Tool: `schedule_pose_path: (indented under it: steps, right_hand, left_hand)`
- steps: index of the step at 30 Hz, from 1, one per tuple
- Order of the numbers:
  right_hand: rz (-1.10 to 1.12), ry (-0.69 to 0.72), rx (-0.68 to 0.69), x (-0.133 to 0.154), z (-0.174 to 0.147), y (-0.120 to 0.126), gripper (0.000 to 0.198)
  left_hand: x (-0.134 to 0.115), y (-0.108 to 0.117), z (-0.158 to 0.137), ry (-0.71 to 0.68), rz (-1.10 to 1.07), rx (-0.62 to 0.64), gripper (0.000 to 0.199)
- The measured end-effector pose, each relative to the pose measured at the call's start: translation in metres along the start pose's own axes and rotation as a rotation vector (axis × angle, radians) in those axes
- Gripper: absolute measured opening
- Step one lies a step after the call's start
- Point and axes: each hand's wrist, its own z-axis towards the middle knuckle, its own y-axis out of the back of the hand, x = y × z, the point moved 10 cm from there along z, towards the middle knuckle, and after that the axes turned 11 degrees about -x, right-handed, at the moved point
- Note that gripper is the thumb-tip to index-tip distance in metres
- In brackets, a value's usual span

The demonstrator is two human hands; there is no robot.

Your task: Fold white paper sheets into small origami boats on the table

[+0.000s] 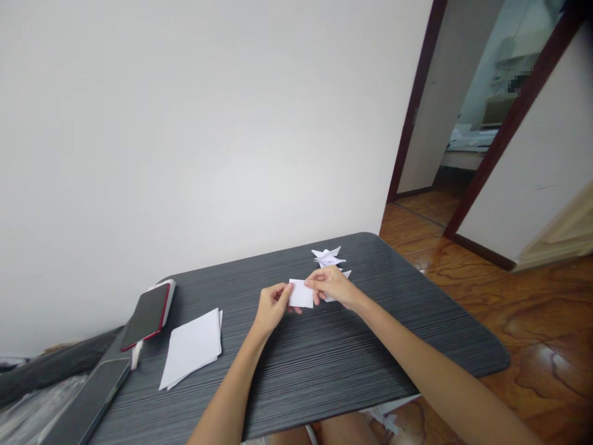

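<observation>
Between my two hands, above the dark table, is a small square of white paper (300,294), which looks folded. My left hand (274,303) pinches its left edge between thumb and fingers. At its upper right corner, my right hand (331,285) grips it the same way. Just behind my right hand lie several folded white paper cranes (328,258), partly hidden by that hand. To the left of my left hand rests a stack of white paper sheets (192,347).
The dark wood-grain table (361,358) has rounded corners and stands against a white wall (208,123). A red-edged phone (146,315) lies on a white object at the left, with another dark phone (88,402) in front. An open doorway (463,123) stands at the right.
</observation>
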Motion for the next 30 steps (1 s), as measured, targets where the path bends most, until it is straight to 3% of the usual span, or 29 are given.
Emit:
schedule_pose_path:
  steps: [4,10,13,16,19,23,28,30]
  right_hand:
    - [0.037,-0.021,-0.062,-0.004,0.003,0.006,0.017]
    - [0.062,-0.025,-0.175,-0.002,0.004,0.015,0.019]
    - [0.081,-0.015,-0.219,-0.001,0.006,0.021,0.019]
    - [0.078,-0.022,-0.278,-0.004,0.007,0.029,0.018]
    - [0.033,-0.028,-0.196,-0.006,0.007,0.018,0.019]
    - [-0.020,0.009,-0.055,-0.005,0.002,-0.005,0.020]
    - [-0.008,0.069,-0.062,0.001,0.001,-0.008,0.020]
    - [0.011,0.084,-0.104,0.003,0.003,-0.004,0.022]
  left_hand:
    - [0.011,-0.004,-0.003,0.098,-0.036,0.017,0.032]
    - [0.006,-0.010,-0.001,0.056,-0.122,0.115,0.027]
    - [0.009,-0.002,0.004,0.067,-0.126,0.061,0.027]
    - [0.012,0.015,0.008,0.079,-0.071,-0.081,0.028]
    - [0.011,0.020,0.009,0.077,-0.063,-0.121,0.035]
    - [0.009,0.007,0.007,0.075,-0.073,-0.008,0.033]
    - [0.002,0.018,0.007,0.006,-0.073,-0.130,0.026]
    - [0.002,0.015,0.006,0.029,-0.133,-0.111,0.033]
